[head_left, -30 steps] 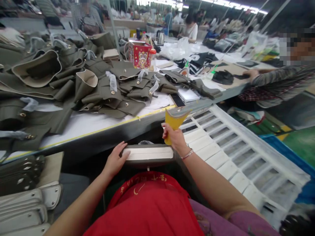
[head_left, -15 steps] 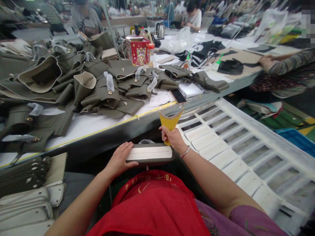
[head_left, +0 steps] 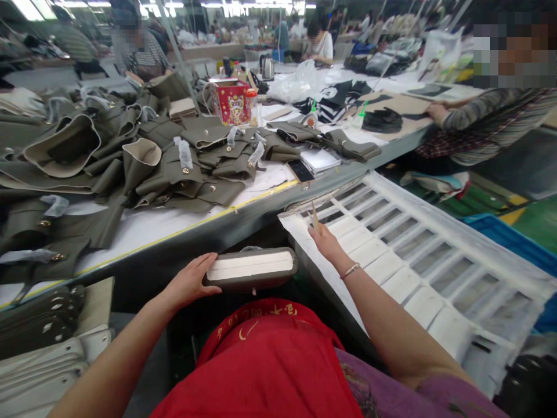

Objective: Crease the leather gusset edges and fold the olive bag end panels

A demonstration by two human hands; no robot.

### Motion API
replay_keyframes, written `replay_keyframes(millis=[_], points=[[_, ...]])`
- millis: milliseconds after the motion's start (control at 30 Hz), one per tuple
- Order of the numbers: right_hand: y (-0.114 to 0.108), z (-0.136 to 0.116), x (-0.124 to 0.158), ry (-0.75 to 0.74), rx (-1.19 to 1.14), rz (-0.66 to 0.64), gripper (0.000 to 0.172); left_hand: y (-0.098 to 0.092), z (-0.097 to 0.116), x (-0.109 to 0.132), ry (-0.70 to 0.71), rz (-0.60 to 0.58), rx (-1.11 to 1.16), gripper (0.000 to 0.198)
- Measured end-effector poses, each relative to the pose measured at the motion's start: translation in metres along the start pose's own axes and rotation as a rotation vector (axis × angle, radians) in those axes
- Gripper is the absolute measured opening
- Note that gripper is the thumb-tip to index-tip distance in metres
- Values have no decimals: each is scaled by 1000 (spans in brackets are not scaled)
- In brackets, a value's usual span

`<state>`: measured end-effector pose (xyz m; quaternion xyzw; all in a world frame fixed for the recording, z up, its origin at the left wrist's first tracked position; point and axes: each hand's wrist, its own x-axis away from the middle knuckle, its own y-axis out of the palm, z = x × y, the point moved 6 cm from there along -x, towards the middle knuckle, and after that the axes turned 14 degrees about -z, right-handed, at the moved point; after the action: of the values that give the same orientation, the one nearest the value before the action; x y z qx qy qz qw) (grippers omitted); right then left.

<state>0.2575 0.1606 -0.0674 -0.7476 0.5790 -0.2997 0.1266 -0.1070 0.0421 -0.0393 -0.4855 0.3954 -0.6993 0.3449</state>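
Note:
My left hand (head_left: 188,284) grips the left end of a dark olive bag piece (head_left: 256,283), held in front of the red apron (head_left: 270,354). Its long white face (head_left: 250,265), with a seam line along it, points up. In my right hand (head_left: 326,244), to the right of the bag piece and apart from it, is a scraper (head_left: 315,218) seen nearly edge-on. That hand is over the near left part of a white slatted rack (head_left: 389,188). White rectangular panels (head_left: 369,255) lie in a row on the rack.
Olive bag pieces (head_left: 169,174) with wrapped clasps pile up on the table. A phone (head_left: 300,171), white papers (head_left: 319,161) and a red box (head_left: 230,103) are there too. Straps (head_left: 39,360) lie at lower left. A co-worker's striped sleeve (head_left: 474,110) reaches in at right.
My right hand has moved right, away from the bag piece to over the rack, and the scraper has turned from broad side to edge-on. My left hand still grips the bag piece.

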Motion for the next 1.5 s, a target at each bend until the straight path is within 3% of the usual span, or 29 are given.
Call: replay_keyframes(millis=[67, 167, 233, 333, 400, 500, 667, 767, 933, 1133, 1367, 1500], points=[[-10, 49, 16, 166, 136, 10, 54, -2, -2, 0, -8, -20, -14, 86], [-7, 107, 43, 371, 284, -18, 58, -4, -2, -4, 10, -20, -41, 85], [-1, 128, 55, 429, 346, -29, 55, -6, -1, -7, 25, -7, -56, 84], [1, 134, 60, 418, 399, -24, 47, -8, 1, -8, 42, 4, -71, 83], [-2, 123, 57, 373, 403, -24, 42, -9, 3, -7, 38, -1, -68, 82], [1, 88, 47, 231, 343, -88, 38, -10, 5, -6, 23, -19, -68, 80], [42, 7, 44, -49, 43, -361, 47, -7, 4, -12, 47, -19, -67, 85], [57, -23, 49, -198, -122, -388, 46, -6, 2, -13, 62, 10, -73, 85], [51, -30, 48, -271, 184, -306, 45, -12, 6, -10, 80, 6, -54, 84], [55, -64, 54, -612, 662, -425, 79, -18, 4, -5, 119, -26, 21, 92], [61, -91, 42, -558, 882, -462, 68, -23, -3, -12, 141, -70, 95, 110], [62, -91, 35, -537, 916, -478, 70, -22, -7, -18, 209, -80, 134, 113]])
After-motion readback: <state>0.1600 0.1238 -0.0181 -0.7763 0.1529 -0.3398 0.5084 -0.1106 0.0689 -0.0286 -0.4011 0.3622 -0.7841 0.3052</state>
